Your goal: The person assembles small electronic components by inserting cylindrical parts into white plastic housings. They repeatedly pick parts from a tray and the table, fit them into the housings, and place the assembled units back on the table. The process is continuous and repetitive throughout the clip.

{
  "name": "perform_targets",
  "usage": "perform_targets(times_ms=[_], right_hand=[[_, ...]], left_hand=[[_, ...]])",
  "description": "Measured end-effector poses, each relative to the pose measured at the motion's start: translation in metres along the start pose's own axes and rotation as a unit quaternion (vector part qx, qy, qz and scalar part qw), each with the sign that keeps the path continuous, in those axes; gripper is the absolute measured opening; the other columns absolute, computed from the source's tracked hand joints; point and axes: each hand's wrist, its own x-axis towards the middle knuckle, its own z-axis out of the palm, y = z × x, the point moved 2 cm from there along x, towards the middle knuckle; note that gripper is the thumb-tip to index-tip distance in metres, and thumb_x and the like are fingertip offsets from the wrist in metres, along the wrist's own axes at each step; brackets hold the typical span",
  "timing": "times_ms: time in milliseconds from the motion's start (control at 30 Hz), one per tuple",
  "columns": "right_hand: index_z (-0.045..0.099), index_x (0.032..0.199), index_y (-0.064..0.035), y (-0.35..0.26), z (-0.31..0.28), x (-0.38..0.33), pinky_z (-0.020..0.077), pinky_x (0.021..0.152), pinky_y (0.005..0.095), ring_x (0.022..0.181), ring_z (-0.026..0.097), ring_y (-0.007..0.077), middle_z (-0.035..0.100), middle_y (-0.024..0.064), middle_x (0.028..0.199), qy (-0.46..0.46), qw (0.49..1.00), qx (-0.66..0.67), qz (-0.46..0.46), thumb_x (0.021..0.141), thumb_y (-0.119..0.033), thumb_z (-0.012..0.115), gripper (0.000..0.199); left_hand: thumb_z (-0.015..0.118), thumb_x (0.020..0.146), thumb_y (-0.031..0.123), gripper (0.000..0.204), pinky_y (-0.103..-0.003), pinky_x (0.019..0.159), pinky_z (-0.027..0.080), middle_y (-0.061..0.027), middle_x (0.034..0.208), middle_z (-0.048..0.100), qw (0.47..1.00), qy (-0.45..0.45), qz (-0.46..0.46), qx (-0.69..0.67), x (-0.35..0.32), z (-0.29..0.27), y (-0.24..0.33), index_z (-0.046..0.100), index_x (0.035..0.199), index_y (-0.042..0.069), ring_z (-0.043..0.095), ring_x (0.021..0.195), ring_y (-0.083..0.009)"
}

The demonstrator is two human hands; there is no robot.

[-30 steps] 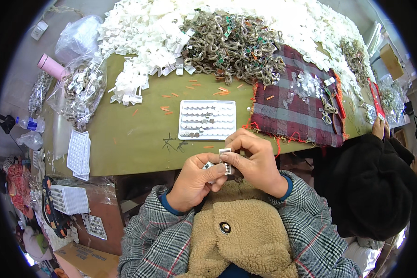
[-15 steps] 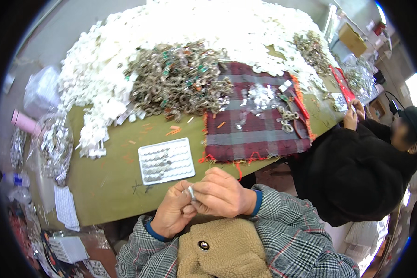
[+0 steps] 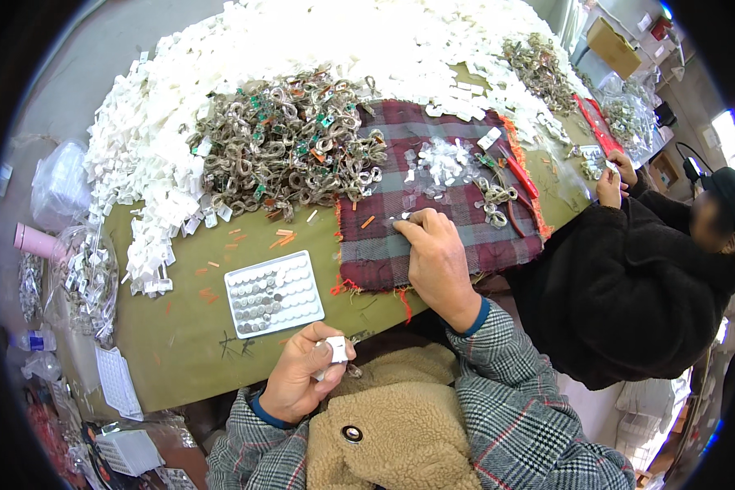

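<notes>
My left hand (image 3: 298,380), near my lap at the table edge, is closed around a small white plastic casing (image 3: 336,349). Something clear hangs beside it, too blurred to name. Over the plaid cloth (image 3: 376,257), my right hand (image 3: 441,265) reaches with thumb and forefinger pinched. A tiny whitish bit shows at those fingertips; its kind cannot be made out. Beyond them lies a heap of small clear plastic pieces (image 3: 445,162). Left of the cloth sits a white tray (image 3: 317,309) with rows of silvery round discs (image 3: 257,312), like button cells.
A tangled pile of coiled cables with green circuit boards (image 3: 286,135) borders the cloth; white casings (image 3: 155,155) are heaped behind. Red-handled pliers (image 3: 521,175) rest on the cloth's right side. A co-worker in black (image 3: 612,278) sits at the right. Filled plastic bags (image 3: 90,273) stand left.
My hands were together near the table edge. The right one has moved forward onto the cloth, while the left keeps the white casing near my lap. The view has shifted slightly.
</notes>
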Motion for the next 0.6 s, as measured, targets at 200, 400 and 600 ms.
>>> perform_targets(times_ms=[200,400,600], right_hand=[[0.059,0.094,0.0036,0.001,-0.005,-0.004,0.0494,0.075,0.0393,0.086,0.06,0.0373,0.057,0.0179,0.094,0.023,0.976,0.176,0.124,0.084,0.01,0.057,0.012],[0.063,0.094,0.003,-0.001,0.002,-0.003,0.0491,0.07,0.0338,0.076,0.061,0.0273,0.059,0.0135,0.088,-0.016,0.986,0.136,0.094,0.083,0.004,0.066,0.011],[0.058,0.087,-0.0032,-0.012,0.002,0.012,0.049,0.073,0.0445,0.083,0.06,0.0351,0.055,0.0153,0.085,-0.105,0.994,-0.003,0.04,0.082,-0.005,0.067,0.01]], left_hand=[[0.067,0.094,0.017,0.026,-0.019,0.042,0.036,-0.018,0.097,0.068,0.998,-0.024,0.021,-0.06,-0.006,-0.008,0.0,0.057,0.112,0.002,0.051,0.056,-0.0111],[0.065,0.095,0.012,0.022,-0.018,0.042,0.041,-0.0193,0.098,0.068,0.998,-0.005,0.03,-0.06,-0.013,-0.008,0.001,0.057,0.113,0.001,0.061,0.065,-0.0138],[0.062,0.096,0.007,0.024,-0.018,0.044,0.043,-0.02,0.105,0.067,0.997,-0.002,0.066,-0.032,-0.021,-0.008,0.007,0.059,0.118,0.0,0.066,0.076,-0.0152]])
